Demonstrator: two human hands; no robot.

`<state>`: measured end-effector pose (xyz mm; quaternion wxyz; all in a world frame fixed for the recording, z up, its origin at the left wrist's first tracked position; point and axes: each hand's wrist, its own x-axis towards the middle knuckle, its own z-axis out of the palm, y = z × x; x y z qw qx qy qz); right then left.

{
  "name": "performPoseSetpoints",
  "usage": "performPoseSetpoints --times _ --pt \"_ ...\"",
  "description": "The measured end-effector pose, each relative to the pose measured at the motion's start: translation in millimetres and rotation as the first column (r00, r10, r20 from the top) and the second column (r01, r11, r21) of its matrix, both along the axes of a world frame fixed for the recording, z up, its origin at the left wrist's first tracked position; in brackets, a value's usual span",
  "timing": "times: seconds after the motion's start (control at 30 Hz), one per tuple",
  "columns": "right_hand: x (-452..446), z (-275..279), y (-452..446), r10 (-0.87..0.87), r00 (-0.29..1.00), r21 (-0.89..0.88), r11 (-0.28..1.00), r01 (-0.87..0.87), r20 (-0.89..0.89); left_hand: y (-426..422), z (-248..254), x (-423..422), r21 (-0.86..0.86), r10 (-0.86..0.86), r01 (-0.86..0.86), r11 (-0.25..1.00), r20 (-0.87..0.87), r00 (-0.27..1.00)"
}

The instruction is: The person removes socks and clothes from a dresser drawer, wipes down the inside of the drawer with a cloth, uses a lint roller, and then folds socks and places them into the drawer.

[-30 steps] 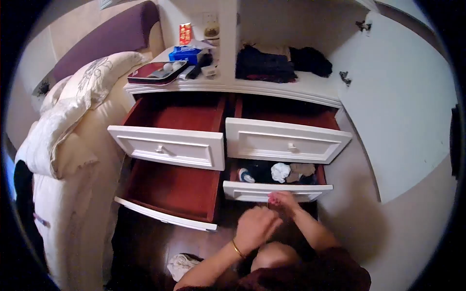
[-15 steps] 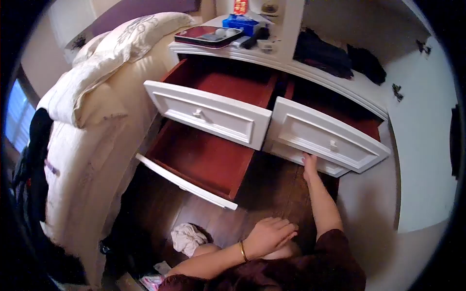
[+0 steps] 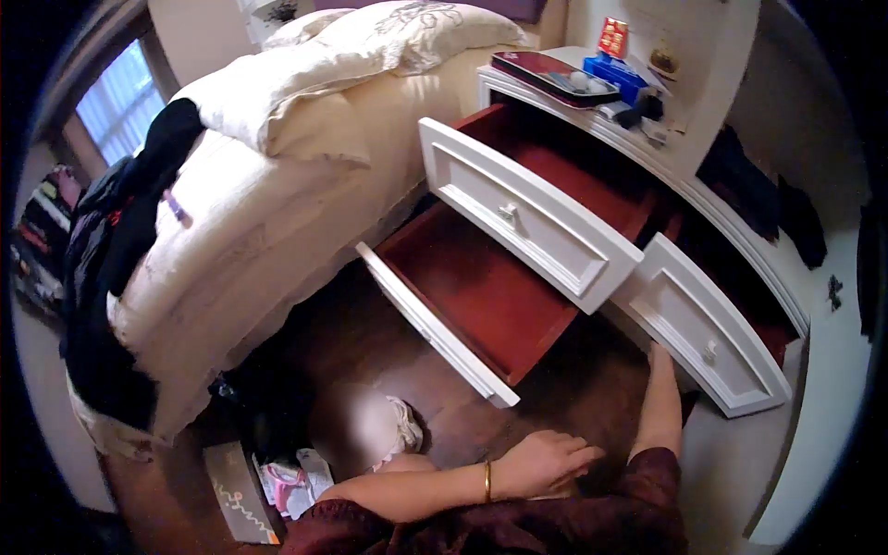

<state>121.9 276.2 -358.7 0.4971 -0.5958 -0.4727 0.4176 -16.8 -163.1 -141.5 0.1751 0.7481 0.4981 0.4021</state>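
My right hand [image 3: 656, 356] reaches under the upper right drawer [image 3: 708, 328], at the lower right drawer, whose front is mostly covered. Its fingers are hidden there. My left hand [image 3: 546, 460], with a gold bangle [image 3: 487, 481] on the wrist, hovers before my body, fingers loosely bent and holding nothing. The upper left drawer [image 3: 523, 217] is pulled out, its visible red-brown inside bare. Below it the lower left drawer [image 3: 481, 296] stands pulled out too. A crumpled whitish cloth [image 3: 407, 425] lies on the floor, partly lost in a pale blur.
At left stands a bed [image 3: 277, 213] with cream bedding and dark clothes [image 3: 139, 268] draped over it. A box [image 3: 239, 490] and a pink-and-white item [image 3: 291, 486] lie on the floor. The cabinet top holds a red-rimmed case [image 3: 555, 79] and a blue packet [image 3: 615, 79].
The view has turned left, so the drawers appear farther right and more of the bed shows. My right hand's fingers, visible before at the lower right drawer, are now hidden. My left hand stays empty.
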Motion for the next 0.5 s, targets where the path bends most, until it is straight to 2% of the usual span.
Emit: performPoseSetpoints --times 0.07,0.13,0.17,0.2,0.23,0.27,0.3,0.33,0.4,0.47,0.5 --pt "-7.4 -2.3 2.8 0.034 0.998 -0.008 0.999 -0.034 0.052 -4.1 -3.7 -0.6 -0.012 0.024 -0.024 1.000 -0.039 0.999" --pt "-9.1 -17.7 -7.4 0.142 0.964 -0.039 0.990 -0.136 0.225 -6.2 -3.5 0.2 -0.019 0.028 -0.030 0.999 -0.063 0.998" --pt "-5.5 -34.4 -22.7 0.235 0.902 -0.069 0.972 -0.226 0.361 -8.0 -1.2 -2.0 -0.031 0.016 -0.018 0.999 -0.074 0.997" --pt "-0.3 -56.3 -40.3 0.373 0.783 -0.117 0.923 -0.366 0.498 -9.8 0.7 -2.0 -0.042 -0.007 0.004 0.999 -0.077 0.997" --pt "0.0 -71.4 -67.9 0.501 0.652 -0.156 0.844 -0.513 0.570 -11.3 1.4 -2.2 -0.043 -0.019 0.016 0.999 -0.066 0.998" --pt "-2.7 -71.8 -101.9 0.571 0.611 -0.128 0.779 -0.614 0.548 -12.6 1.7 -3.7 -0.042 -0.029 0.026 0.999 -0.056 0.998" --pt "-25.9 -7.8 -164.2 0.668 0.641 -0.080 0.713 -0.697 0.378 -12.9 2.0 -5.6 -0.041 -0.034 0.032 0.999 -0.049 0.998" --pt "-50.9 57.2 -221.1 0.596 0.689 -0.023 0.763 -0.646 0.413 -11.9 2.7 -8.9 -0.017 -0.026 0.025 1.000 -0.031 0.999" --pt "-74.3 110.3 -280.3 0.543 0.648 0.273 0.614 -0.740 0.535 -11.7 3.6 -12.7 0.019 -0.001 0.001 1.000 0.007 1.000" --pt "-105.5 147.7 -314.0 0.498 0.422 0.303 0.305 -0.903 0.757 -8.9 -0.3 -13.9 0.068 0.029 -0.032 0.997 0.052 0.998" --pt "-124.3 149.2 -324.5 0.499 0.386 0.269 0.291 -0.918 0.776 -7.1 3.3 -17.4 0.077 0.034 -0.039 0.996 0.068 0.997"
